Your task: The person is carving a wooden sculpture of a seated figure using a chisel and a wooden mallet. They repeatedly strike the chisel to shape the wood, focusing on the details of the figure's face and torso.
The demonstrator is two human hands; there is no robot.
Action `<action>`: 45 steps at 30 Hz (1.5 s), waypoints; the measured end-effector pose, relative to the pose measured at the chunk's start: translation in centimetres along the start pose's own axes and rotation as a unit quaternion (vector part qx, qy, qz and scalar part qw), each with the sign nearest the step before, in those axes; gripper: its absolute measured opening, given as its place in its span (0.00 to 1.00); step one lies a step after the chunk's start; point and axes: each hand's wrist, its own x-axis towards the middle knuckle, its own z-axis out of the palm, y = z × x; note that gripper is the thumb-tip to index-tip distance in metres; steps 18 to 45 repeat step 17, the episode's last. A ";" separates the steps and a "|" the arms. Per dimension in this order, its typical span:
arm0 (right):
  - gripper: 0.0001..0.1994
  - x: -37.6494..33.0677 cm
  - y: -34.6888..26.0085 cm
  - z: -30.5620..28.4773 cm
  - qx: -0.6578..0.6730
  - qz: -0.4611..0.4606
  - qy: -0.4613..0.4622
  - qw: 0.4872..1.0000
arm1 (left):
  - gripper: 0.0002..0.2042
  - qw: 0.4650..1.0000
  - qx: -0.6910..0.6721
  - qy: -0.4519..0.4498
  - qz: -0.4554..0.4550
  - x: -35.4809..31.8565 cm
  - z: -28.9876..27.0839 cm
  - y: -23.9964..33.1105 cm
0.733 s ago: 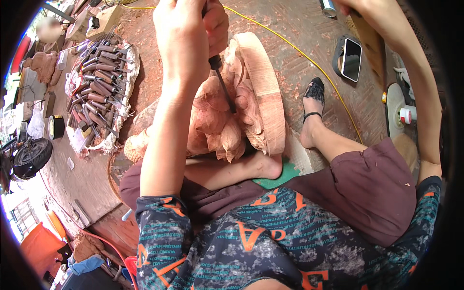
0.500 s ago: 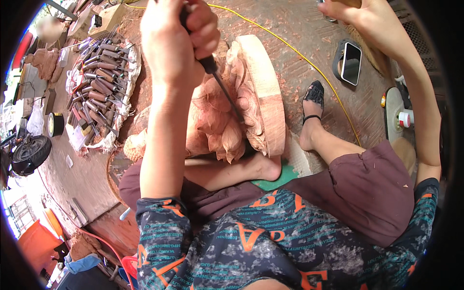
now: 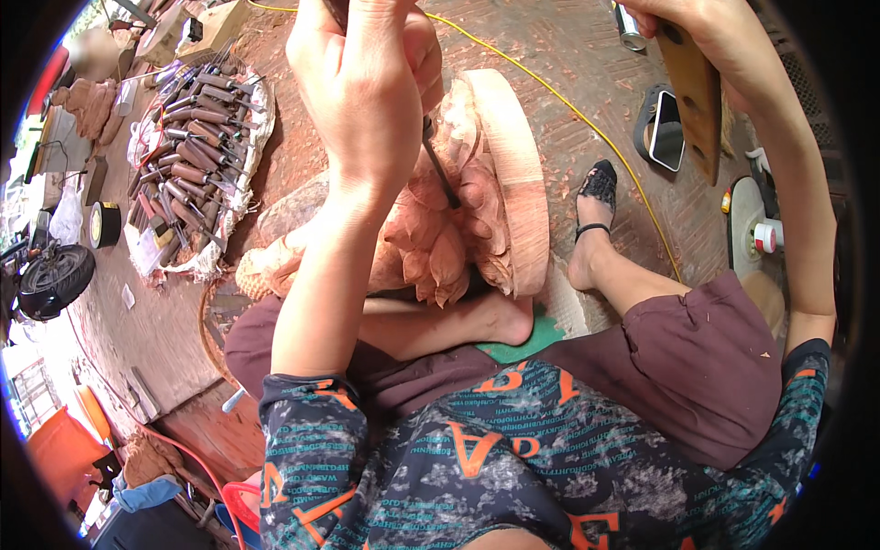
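My left hand (image 3: 362, 101) is wrapped round the handle of a chisel (image 3: 441, 167). The chisel's dark shank slants down, and its tip meets the carved leaf relief beside the thick pale rim of a reddish wood carving (image 3: 524, 197). That carving lies in front of my folded leg, partly hidden by my left forearm. At the upper right, my right hand (image 3: 720, 32) is raised and closed on a flat wooden bar (image 3: 694, 105) with dark round spots along it. The bar hangs apart from the chisel; the frame's top edge cuts off part of both hands.
Many wooden-handled chisels (image 3: 197, 156) lie on a cloth at the left. A yellow cable (image 3: 587, 119) crosses the chip-strewn floor. A phone (image 3: 666, 142) sits at the right, near an upturned grinding disc (image 3: 747, 215). My sandalled foot (image 3: 596, 197) rests beside the carving.
My left hand has shifted slightly right, and the chisel now stands steeper with its tip a little higher. The wooden bar in my right hand has swung down into view.
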 end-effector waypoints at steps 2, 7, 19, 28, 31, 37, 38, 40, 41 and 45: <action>0.22 0.2 0.1 0.2 -0.039 -0.032 -0.008 0.999 | 0.15 1.000 0.008 -0.016 -0.002 -0.1 0.0 0.4; 0.24 3.3 3.4 -0.3 -0.241 -0.385 -0.022 0.891 | 0.14 0.999 -0.028 0.005 0.028 0.9 -0.1 -1.5; 0.27 -0.3 -2.1 2.1 -0.259 -0.093 -0.002 0.961 | 0.10 0.998 -0.007 -0.056 0.008 2.2 -2.4 -2.1; 0.27 -0.3 -2.1 2.1 -0.259 -0.093 -0.002 0.961 | 0.10 0.998 -0.007 -0.056 0.008 2.2 -2.4 -2.1; 0.27 -0.3 -2.1 2.1 -0.259 -0.093 -0.002 0.961 | 0.10 0.998 -0.007 -0.056 0.008 2.2 -2.4 -2.1; 0.27 -0.3 -2.1 2.1 -0.259 -0.093 -0.002 0.961 | 0.10 0.998 -0.007 -0.056 0.008 2.2 -2.4 -2.1; 0.27 -0.3 -2.1 2.1 -0.259 -0.093 -0.002 0.961 | 0.10 0.998 -0.007 -0.056 0.008 2.2 -2.4 -2.1; 0.27 -0.3 -2.1 2.1 -0.259 -0.093 -0.002 0.961 | 0.10 0.998 -0.007 -0.056 0.008 2.2 -2.4 -2.1; 0.27 -0.3 -2.1 2.1 -0.259 -0.093 -0.002 0.961 | 0.10 0.998 -0.007 -0.056 0.008 2.2 -2.4 -2.1; 0.27 -0.3 -2.1 2.1 -0.259 -0.093 -0.002 0.961 | 0.10 0.998 -0.007 -0.056 0.008 2.2 -2.4 -2.1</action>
